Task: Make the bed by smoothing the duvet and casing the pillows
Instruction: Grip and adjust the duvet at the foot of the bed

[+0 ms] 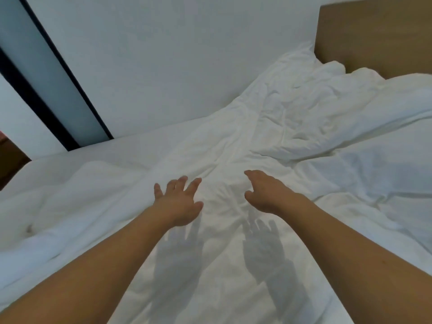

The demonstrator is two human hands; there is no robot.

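Both arms reach out over the bed, the white duvet (268, 127) spread rumpled beneath and ahead of them. The left hand (178, 203) has its fingers splayed wide, holding nothing; the right hand (266, 192) is loosely curved, grip empty too. Their shadows fall on the cloth just below them, so they seem to hover above it. The duvet bunches up toward the headboard (374, 36) at upper right
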